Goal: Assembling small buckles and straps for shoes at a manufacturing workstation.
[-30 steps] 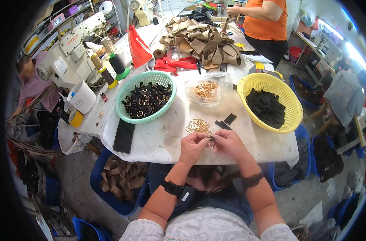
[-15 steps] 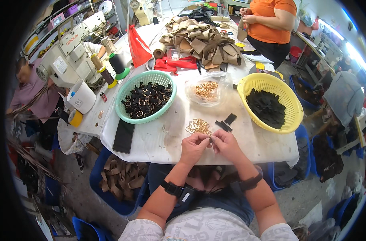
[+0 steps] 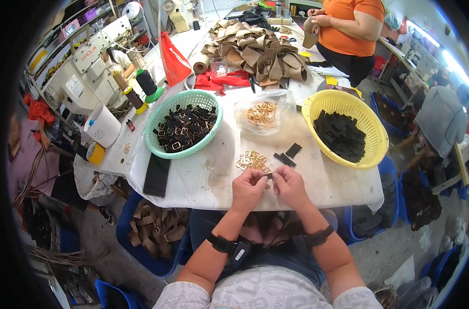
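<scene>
In the head view, two hands meet at the near edge of the desk point(image 3: 203, 180): the left hand point(image 3: 248, 189) and the right hand point(image 3: 290, 186) have their fingers pressed together on one small black strap piece point(image 3: 269, 176), held between the two hands just above the desk edge. Its long axis seems to run left to right from one hand to the other, though it is too small to tell which end is which. Just beyond the hands lies one loose heap of gold metal buckles point(image 3: 253, 161), and beside it to the right two black strap pieces point(image 3: 288, 155) lie at a slant. Two baskets stand farther back, well apart: a green basket point(image 3: 162, 149) on the left holding black straps with buckles, and a yellow basket point(image 3: 370, 135) on the right holding plain black pieces. Between them sits one clear bag of buckles point(image 3: 262, 112). One black phone point(image 3: 156, 175) lies at the left edge. Bare desk shows to the left and right of the hands, and the right basket overhangs the desk's corner.
</scene>
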Tool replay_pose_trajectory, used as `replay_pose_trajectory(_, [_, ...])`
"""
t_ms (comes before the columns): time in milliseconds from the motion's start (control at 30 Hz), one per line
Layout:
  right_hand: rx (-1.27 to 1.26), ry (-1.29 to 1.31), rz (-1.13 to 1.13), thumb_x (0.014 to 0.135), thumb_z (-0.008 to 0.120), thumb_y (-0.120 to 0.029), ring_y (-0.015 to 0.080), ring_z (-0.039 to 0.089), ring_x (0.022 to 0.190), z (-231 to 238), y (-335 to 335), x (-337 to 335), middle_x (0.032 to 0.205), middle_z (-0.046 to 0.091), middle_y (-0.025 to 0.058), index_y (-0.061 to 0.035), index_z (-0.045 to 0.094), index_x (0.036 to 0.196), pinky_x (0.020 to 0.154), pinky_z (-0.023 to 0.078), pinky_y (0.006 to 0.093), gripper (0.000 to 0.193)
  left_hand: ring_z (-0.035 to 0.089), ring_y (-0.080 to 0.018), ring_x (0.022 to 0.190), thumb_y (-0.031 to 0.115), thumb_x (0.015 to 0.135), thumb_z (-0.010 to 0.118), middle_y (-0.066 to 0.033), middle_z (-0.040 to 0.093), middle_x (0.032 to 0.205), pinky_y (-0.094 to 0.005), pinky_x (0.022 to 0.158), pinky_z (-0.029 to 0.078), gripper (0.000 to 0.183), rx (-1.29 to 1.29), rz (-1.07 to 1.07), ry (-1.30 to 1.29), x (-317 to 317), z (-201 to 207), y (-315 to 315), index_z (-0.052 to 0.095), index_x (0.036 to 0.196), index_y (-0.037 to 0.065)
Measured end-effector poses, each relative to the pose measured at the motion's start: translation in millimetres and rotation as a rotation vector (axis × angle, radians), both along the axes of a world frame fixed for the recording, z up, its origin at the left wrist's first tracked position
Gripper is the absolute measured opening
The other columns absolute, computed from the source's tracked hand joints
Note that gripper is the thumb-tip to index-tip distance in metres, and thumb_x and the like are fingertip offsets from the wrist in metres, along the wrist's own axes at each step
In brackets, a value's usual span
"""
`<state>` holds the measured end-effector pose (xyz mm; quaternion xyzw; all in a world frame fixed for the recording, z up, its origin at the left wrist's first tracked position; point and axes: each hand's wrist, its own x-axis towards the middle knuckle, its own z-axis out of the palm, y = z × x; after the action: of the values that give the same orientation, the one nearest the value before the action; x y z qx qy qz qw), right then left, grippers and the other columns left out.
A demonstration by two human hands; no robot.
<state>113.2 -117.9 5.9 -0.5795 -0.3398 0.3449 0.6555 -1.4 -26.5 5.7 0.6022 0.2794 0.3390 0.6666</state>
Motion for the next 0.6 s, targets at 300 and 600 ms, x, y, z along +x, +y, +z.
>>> replay_pose_trajectory(300, [0.045,-0.573,-0.207,0.087,0.057,-0.004,0.0308,0.06,0.061,-2,0,-11,0.075,0.061,0.018,0.0016,0.056,0.09,0.055,0.047,0.0357,0.006,0.063,-0.0086,0.06,0.004,0.084,0.065,-0.004,0.065,0.071,-0.0218,0.054,0.049,0.007,0.216,0.12,0.081,4,-9,-6,0.06,0.086,0.0])
replay_pose_trajectory(600, [0.073,-0.591,-0.261,0.088,0.057,-0.003,0.0293,0.06,0.06,-5,0,-13,0.072,0.06,0.0157,0.0012,0.056,0.09,0.053,0.046,0.0351,0.005,0.062,-0.0096,0.058,0.002,0.087,0.06,-0.0053,0.066,0.075,-0.023,0.052,0.049,0.009,0.527,0.181,0.065,7,-12,-11,0.059,0.096,0.0])
